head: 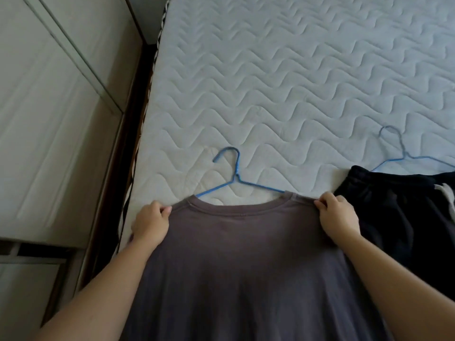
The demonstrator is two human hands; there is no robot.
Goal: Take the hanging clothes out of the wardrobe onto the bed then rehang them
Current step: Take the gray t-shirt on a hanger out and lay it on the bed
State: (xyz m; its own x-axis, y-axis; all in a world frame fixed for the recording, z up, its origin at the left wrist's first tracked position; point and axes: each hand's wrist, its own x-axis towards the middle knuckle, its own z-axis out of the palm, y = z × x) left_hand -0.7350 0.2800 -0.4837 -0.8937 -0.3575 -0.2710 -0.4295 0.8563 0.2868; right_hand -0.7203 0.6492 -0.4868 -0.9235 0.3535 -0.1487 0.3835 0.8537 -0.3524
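A grey-brown T-shirt lies flat on the white quilted bed, collar towards the far side. A blue wire hanger sticks out of its neck opening, hook pointing away from me, its arms under the shoulders. My left hand pinches the shirt's left shoulder seam and my right hand pinches the right shoulder seam. To the right lies a dark navy garment with a pale drawstring, on a second blue hanger.
Pale wardrobe doors stand along the left, separated from the mattress by a dark wooden bed frame. The far part of the mattress carries nothing.
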